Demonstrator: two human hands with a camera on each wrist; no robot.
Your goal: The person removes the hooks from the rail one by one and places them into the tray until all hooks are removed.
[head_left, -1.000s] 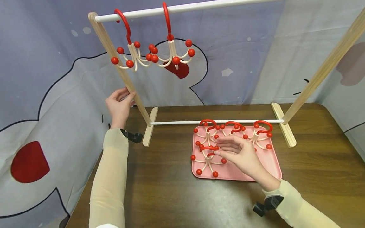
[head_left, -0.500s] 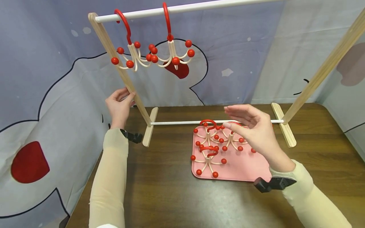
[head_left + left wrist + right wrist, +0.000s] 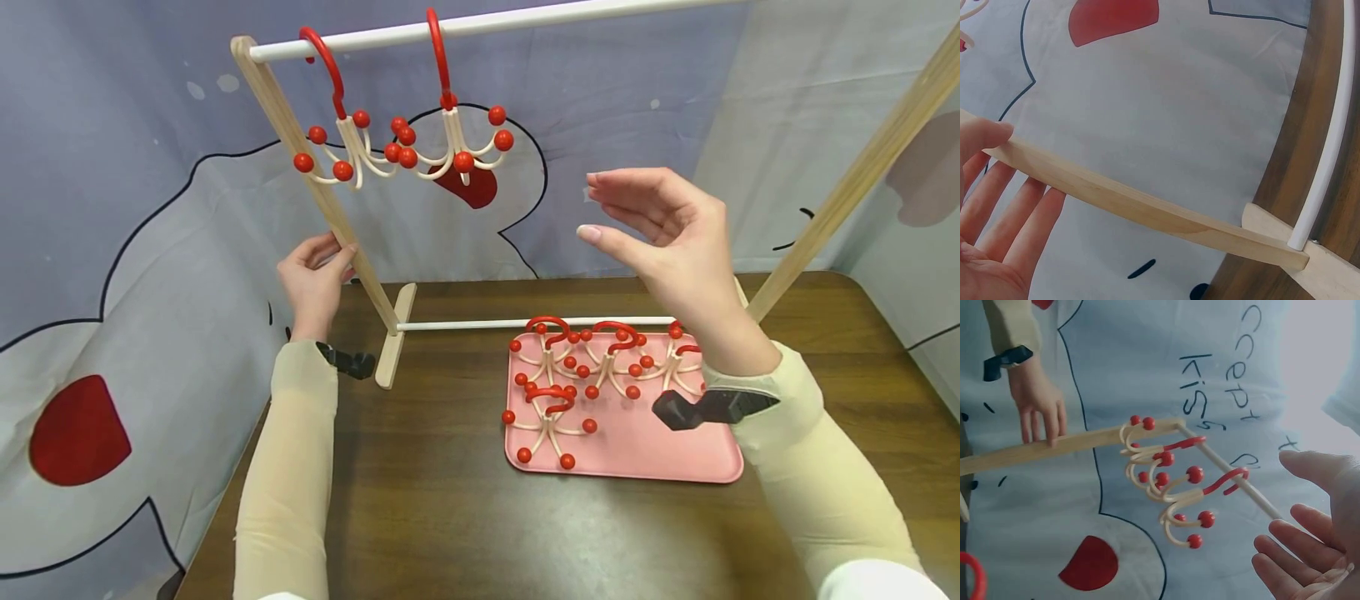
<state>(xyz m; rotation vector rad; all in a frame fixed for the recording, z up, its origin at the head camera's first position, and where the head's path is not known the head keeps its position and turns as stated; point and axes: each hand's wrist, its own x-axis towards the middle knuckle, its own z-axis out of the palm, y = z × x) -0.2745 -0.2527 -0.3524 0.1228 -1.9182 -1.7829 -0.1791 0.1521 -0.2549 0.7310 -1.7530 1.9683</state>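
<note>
My left hand (image 3: 313, 279) pinches the left wooden post (image 3: 1141, 203) of a hanging rack, thumb on one face and fingers on the other. With nothing between thumb and fingers, my right hand (image 3: 686, 237) is raised in the air above the tray, fingers gently bent. Two multi-arm hangers hang on the rack's white top rod (image 3: 540, 17): a left hanger (image 3: 345, 133) and a right hanger (image 3: 452, 129), each with a red hook, cream arms and red ball tips. Both also show in the right wrist view, beyond the right hand (image 3: 1310, 550).
A pink tray (image 3: 660, 450) on the brown table (image 3: 435, 500) holds several more such hangers, among them a front-left hanger (image 3: 548, 421). The rack's lower white rod (image 3: 465, 325) runs behind the tray. Its right post (image 3: 847, 183) slants upward beside a patterned curtain (image 3: 637, 100).
My right hand has risen from over the tray's hangers to well above them, its thumb and fingers spreading apart. The left hand has stayed on the post.
</note>
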